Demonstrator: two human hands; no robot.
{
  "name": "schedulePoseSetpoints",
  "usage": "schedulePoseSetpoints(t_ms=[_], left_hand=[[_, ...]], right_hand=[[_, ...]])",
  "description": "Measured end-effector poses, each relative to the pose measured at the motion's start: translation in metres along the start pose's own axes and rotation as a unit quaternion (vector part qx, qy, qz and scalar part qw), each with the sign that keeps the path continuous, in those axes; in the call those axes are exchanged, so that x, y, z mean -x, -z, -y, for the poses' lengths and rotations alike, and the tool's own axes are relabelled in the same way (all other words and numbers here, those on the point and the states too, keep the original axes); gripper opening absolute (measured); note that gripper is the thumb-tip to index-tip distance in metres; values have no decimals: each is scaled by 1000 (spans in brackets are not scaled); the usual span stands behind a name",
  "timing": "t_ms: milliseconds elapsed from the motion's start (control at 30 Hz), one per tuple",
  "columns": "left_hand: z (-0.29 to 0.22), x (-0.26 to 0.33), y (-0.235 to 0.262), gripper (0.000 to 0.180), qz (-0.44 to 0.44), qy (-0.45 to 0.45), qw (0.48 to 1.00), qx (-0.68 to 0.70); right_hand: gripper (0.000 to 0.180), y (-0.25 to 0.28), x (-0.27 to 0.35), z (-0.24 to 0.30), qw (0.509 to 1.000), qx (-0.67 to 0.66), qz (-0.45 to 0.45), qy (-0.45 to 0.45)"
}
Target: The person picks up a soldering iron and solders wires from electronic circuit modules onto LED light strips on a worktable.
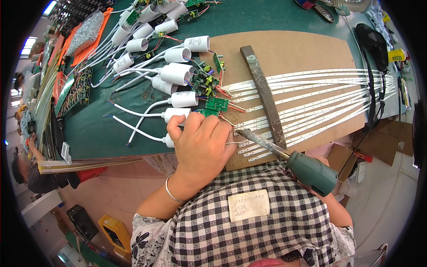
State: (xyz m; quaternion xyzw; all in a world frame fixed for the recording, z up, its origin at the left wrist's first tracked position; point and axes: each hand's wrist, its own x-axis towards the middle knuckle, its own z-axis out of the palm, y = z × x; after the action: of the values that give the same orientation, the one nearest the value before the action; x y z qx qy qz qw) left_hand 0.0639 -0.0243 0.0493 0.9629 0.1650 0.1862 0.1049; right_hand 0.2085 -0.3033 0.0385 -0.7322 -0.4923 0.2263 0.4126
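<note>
My left hand (202,144) is closed over a white cylindrical cap (168,140) and a thin pale wire (232,143), its fingertips near the strip ends. With my right hand (308,183), mostly hidden behind the green handle, I hold a soldering iron (311,172). The iron's tip meets the end of a white LED strip (253,126) close to my left fingers. Several such strips lie fanned across a brown board (302,49), with a dark metal bar (262,89) across them. Green circuit boards (217,104) with thin leads sit between the strips and the white caps (184,99).
More caps with white cables (142,44) cover the green table (102,138) at the left. A bundle of wired circuit boards (73,93) lies farther left. A black strap (372,93) hangs over the strips' far ends. Cardboard (341,162) stands below the table at right.
</note>
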Motion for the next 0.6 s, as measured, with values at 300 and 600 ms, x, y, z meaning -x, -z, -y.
schedulePoseSetpoints(t_ms=[300,600], left_hand=[[1,0,-1,16,-5,-3,1000,-1],[1,-1,-1,15,-7,-7,1000,-1]], right_hand=[[43,4,-2,2,998,37,27,41],[51,-2,3,15,936,-277,-66,-207]])
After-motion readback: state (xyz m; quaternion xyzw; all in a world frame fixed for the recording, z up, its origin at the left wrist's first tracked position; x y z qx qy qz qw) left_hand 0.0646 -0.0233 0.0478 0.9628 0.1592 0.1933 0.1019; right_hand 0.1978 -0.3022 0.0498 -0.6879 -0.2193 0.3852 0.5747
